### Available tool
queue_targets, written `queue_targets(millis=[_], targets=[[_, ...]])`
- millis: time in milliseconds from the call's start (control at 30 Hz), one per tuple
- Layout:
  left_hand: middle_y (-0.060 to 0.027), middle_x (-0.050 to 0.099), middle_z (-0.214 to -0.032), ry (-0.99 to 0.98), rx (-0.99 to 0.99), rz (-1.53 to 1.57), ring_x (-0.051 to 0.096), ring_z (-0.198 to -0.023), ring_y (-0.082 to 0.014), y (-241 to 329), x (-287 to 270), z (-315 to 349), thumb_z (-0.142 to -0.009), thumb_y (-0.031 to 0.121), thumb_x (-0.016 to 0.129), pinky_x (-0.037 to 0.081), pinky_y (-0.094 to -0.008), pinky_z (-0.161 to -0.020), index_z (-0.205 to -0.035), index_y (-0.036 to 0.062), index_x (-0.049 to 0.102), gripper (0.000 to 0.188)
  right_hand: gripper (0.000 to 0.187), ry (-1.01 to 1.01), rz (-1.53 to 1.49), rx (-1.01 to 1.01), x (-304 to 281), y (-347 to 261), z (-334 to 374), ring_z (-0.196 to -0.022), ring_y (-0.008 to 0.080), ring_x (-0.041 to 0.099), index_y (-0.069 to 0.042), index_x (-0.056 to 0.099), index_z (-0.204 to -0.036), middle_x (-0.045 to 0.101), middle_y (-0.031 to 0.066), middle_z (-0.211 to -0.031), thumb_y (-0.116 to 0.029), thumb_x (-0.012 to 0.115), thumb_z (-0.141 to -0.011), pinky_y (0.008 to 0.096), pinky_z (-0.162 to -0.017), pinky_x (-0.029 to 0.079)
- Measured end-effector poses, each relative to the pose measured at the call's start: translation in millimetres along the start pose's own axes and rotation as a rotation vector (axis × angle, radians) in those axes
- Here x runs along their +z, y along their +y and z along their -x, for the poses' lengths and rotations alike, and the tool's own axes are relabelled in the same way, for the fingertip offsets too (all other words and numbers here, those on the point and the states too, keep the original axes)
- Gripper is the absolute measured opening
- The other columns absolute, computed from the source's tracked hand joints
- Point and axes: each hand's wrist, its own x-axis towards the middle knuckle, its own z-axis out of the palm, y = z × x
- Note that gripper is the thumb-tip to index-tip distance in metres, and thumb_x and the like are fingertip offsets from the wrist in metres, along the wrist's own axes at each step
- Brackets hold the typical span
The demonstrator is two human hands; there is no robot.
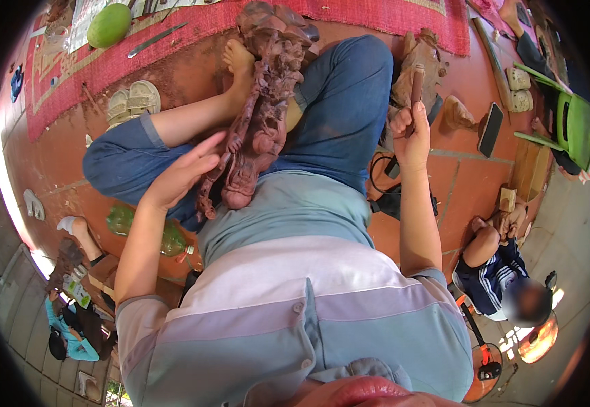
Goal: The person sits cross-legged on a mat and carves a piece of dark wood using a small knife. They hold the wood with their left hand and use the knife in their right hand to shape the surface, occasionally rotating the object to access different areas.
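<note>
At eleven o'clock lies a knobbly, reddish-brown wooden carving [270, 129]. The left hand [185, 173], fingers extended, should brace it firmly; at two o'clock the right hand [413, 144] grips a slender brown rod [417, 85].

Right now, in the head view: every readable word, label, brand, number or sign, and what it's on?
None readable.
Phone: dark face, no text to make out.
Green plastic bottle: no legible lettering.
Green-and-white item at lower left: too small and blurred to read.
Reddish-brown wood carving: no lettering visible.
Brown stick-like tool in the right hand: none visible.
</note>
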Motion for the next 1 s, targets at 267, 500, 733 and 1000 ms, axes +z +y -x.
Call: queue_targets(millis=[267, 500, 733, 1000], targets=[[-0.023, 0.034, -0.143, 0.27, 0.424, -0.761, 0.034, -0.133, -0.0285, 15.6, 38.5, -62.1, -0.081, 0.03, 0.071, 0.029, -0.0346, -0.108, -0.144, -0.002, 0.022, 0.087, 0.026, -0.054, 0.446, 0.055, 23.0, 13.8, 10.2, -0.076, 0.0073, 0.055, -0.005, 0.057, -0.114, 0.061, 0.0009, -0.093, -0.023, 0.054, -0.095, 0.0214, -0.063, 0.044], [-0.0156, 0.032, -0.146, 0.099, 0.303, -0.557, 0.034, -0.133, -0.0206, 15.4, 35.3, -69.3, -0.092, 0.027, 0.058, 0.026, -0.0319, -0.109, -0.146, -0.0019, 0.018, 0.074, 0.023, -0.239, 0.654, -0.227, 56.6, 26.7, 26.9, -0.074, 0.006, 0.048, -0.005, 0.063, -0.109, 0.056, -0.0042, -0.088, -0.008, 0.062, -0.086, 0.018, -0.067, 0.041], [-0.011, 0.03, -0.148, 0.067, 0.084, 0.02, 0.032, -0.135, -0.0186, 2.1, 24.7, -65.1, -0.1, 0.022, 0.035, 0.024, -0.0306, -0.112, -0.146, 0.001, 0.021, 0.052, 0.02, -0.756, 1.016, -0.541, 99.5, 72.8, 41.5, -0.073, 0.0212, 0.059, -0.014, 0.071, -0.097, 0.058, 0.0045, -0.088, -0.013, 0.072, -0.077, 0.0282, -0.063, 0.048], [-0.0102, 0.039, -0.142, -0.015, -0.003, 0.331, 0.04, -0.129, -0.0195, -7.8, 17.9, -64.4, -0.1, 0.024, 0.037, 0.031, -0.0324, -0.108, -0.143, 0.0031, 0.03, 0.048, 0.015, -0.682, 0.868, -0.437, 96.8, 23.9, 19.6, -0.066, 0.0198, 0.056, -0.008, 0.07, -0.085, 0.056, 0.0051, -0.074, -0.003, 0.073, -0.071, 0.0291, -0.058, 0.045]])
